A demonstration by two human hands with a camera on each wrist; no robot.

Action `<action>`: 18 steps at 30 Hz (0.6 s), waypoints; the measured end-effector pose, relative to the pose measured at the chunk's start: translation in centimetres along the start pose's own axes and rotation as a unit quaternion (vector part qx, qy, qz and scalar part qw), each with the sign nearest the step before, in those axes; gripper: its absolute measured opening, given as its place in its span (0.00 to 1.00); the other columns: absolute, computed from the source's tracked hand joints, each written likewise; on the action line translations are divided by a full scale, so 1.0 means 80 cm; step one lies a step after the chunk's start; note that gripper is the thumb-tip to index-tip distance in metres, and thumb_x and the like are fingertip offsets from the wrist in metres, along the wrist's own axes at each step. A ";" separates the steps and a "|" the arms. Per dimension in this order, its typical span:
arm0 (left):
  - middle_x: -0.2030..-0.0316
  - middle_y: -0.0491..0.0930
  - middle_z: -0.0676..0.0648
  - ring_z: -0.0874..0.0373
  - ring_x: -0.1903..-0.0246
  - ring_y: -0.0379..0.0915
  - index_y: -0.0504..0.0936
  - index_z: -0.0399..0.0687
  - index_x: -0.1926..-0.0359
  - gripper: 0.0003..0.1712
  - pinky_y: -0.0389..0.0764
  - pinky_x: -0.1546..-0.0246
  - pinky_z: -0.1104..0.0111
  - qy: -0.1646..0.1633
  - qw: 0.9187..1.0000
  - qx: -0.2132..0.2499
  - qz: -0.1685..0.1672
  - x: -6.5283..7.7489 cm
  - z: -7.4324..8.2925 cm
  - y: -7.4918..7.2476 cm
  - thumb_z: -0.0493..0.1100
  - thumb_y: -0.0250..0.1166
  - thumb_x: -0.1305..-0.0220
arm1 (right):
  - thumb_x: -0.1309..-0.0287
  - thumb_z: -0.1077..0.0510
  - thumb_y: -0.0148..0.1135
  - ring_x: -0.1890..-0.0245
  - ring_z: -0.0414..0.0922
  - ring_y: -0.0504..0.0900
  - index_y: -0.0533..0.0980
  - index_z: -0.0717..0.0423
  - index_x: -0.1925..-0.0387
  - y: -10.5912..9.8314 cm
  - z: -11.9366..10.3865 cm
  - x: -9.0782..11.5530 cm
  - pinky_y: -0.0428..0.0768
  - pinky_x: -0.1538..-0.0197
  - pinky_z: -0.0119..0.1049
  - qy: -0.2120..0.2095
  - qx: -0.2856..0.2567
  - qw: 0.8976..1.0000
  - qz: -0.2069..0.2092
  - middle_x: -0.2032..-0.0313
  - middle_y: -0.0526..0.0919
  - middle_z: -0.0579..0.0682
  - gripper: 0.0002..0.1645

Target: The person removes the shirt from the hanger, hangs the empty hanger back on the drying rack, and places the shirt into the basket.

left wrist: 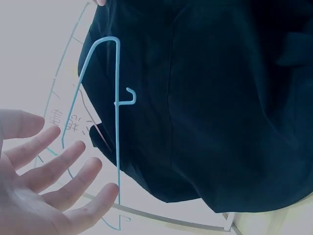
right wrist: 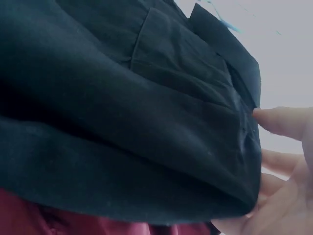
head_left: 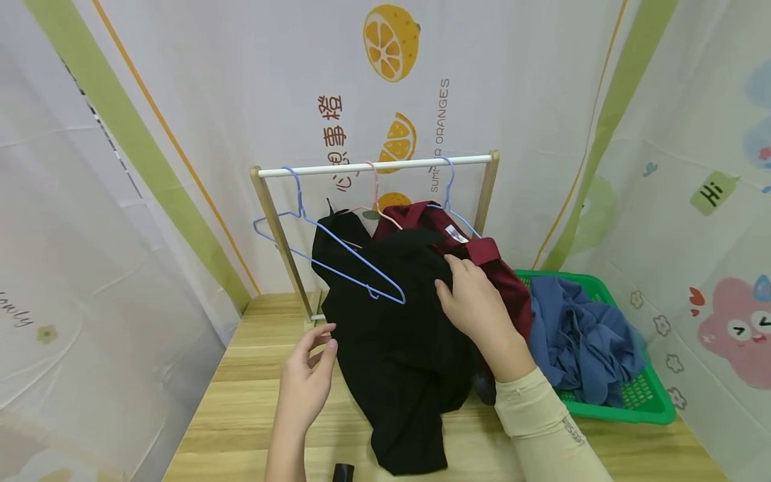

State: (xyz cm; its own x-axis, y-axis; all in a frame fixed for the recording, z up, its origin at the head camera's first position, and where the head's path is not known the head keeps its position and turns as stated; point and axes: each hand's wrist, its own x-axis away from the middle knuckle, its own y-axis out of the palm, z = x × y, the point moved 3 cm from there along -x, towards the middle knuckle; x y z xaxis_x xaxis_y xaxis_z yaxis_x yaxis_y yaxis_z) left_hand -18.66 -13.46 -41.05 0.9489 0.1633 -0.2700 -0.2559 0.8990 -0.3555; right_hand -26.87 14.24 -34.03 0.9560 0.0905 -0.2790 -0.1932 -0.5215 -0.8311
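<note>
A black shirt (head_left: 409, 314) hangs from a pink hanger (head_left: 376, 191) on the rack's white rail (head_left: 337, 167), its lower end reaching the table. My right hand (head_left: 478, 304) touches the shirt's right shoulder, thumb apart from the fingers. In the right wrist view, the thumb (right wrist: 279, 122) meets the cloth edge and the other fingertips are partly hidden behind it. Left of the shirt, my left hand (head_left: 307, 375) is raised with nothing in it. An empty blue hanger (head_left: 355, 251) hangs in front of the shirt. Behind it is a dark red garment (head_left: 506, 281).
Another blue hanger (head_left: 448, 184) carries the red garment. To the right, a green basket (head_left: 653, 395) holds blue cloth (head_left: 578, 341). A black object (head_left: 343, 472) lies at the wooden table's (head_left: 235, 402) near edge. Printed curtains (head_left: 199, 67) surround the table.
</note>
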 end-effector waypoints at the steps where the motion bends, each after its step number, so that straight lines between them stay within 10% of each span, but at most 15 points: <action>1: 0.37 0.82 0.43 0.50 0.37 0.78 0.81 0.48 0.34 0.18 0.80 0.32 0.48 0.000 1.000 -0.002 -0.002 -0.002 0.000 0.000 0.41 0.59 0.20 | 0.23 0.52 0.59 0.31 0.61 0.77 0.68 0.62 0.25 0.000 -0.001 -0.003 0.76 0.29 0.63 0.000 0.002 1.000 0.002 0.32 0.77 0.65 0.33; 18: 0.39 0.82 0.41 0.47 0.40 0.79 0.81 0.44 0.36 0.17 0.80 0.32 0.46 0.018 0.999 0.001 -0.027 -0.037 0.001 0.015 0.38 0.59 0.21 | 0.21 0.55 0.58 0.52 0.57 0.89 0.83 0.60 0.45 0.005 -0.014 -0.011 0.87 0.45 0.59 -0.056 -0.007 0.994 0.090 0.49 0.89 0.59 0.16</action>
State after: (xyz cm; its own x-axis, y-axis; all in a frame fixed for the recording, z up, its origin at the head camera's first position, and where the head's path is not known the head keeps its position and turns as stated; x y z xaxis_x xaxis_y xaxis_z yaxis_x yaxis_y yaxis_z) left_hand -21.80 -12.83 -40.61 0.9539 0.1002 -0.2831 -0.2048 0.9065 -0.3693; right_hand -27.56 12.95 -33.57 0.8753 0.0877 -0.4756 -0.3556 -0.5499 -0.7558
